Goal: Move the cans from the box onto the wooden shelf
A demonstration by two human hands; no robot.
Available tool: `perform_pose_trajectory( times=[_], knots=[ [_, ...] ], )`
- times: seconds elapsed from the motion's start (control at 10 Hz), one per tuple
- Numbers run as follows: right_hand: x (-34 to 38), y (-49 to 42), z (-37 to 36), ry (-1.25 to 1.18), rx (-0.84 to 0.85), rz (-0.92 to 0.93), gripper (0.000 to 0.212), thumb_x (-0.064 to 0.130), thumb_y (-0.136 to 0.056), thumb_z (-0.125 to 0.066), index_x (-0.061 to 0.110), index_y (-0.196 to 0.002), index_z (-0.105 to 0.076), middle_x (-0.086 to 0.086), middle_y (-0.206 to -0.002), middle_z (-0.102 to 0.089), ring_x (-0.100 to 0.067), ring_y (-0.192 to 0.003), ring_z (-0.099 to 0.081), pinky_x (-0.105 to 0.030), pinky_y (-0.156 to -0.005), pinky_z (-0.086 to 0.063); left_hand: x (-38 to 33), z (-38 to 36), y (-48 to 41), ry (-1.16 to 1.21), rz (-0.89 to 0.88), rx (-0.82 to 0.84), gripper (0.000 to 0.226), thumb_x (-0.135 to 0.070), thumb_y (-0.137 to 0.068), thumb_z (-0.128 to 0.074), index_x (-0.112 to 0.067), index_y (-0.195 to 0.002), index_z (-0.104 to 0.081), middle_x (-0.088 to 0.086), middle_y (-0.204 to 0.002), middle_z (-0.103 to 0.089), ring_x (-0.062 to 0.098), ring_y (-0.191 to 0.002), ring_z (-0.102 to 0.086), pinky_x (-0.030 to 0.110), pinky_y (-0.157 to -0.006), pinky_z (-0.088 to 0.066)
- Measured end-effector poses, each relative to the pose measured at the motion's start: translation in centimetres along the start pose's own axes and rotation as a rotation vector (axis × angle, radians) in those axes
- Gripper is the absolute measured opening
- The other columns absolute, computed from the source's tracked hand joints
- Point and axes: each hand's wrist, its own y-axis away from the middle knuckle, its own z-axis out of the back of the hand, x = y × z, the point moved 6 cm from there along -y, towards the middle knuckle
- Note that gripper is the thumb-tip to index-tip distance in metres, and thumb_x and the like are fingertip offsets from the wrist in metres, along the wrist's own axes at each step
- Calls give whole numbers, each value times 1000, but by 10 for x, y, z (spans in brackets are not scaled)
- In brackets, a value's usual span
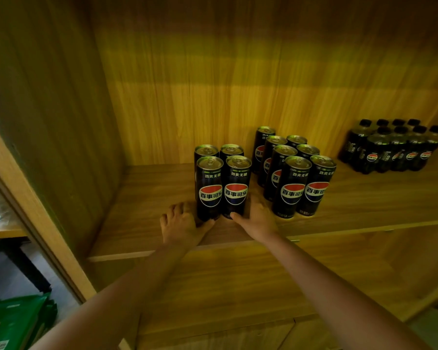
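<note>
I'm facing into a cabinet of brown wood-grain board. Its vertical-grained back panel [238, 84] catches warm yellow light in horizontal bands, brightest low down and fading to shadow at the top. The left side panel [51, 102] stands in dim, greenish shade. The flat wooden shelf board [147, 203] has a paler front edge, and below it are plain cupboard fronts [238, 286] of the same wood. Left of the cabinet's pale wooden frame [33, 218] I see dark grey floor [5, 276] and a crumpled green plastic pack [18, 322].
</note>
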Motion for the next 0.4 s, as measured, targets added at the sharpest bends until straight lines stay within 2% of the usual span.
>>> perform_pose_trajectory(
  times=[0.1, 0.3, 0.4],
  knots=[
    [11, 7, 12, 16, -61, 43, 66, 34, -77, -67, 12, -132, -37, -9, -136, -48, -29, -124, -46, -38, -99, -41, 1, 19, 8, -17, 7, -19, 92, -66, -78, -47, -11, -145, -17, 11, -154, -22, 29, -142, -18, 47, -113, -17],
    [41, 36, 46, -17, -123, 136, 68, 32, -75, -69, 17, -133, -36, -6, -133, -52, -27, -122, -50, -39, -100, -44, -20, 77, 52, -22, -109, -119, 88, -55, -82, -52, -9, -146, -11, 12, -155, -18, 30, -141, -20, 44, -114, -21],
    [56, 60, 73, 92, -84, 192, 70, 33, -77, -67, 14, -135, -34, -8, -135, -50, -27, -123, -48, -39, -103, -41, -40, 103, 88, -131, -197, -147, 89, -54, -84, -49, -9, -146, -5, 13, -156, -13, 29, -143, -15, 43, -117, -16]
  ],
)
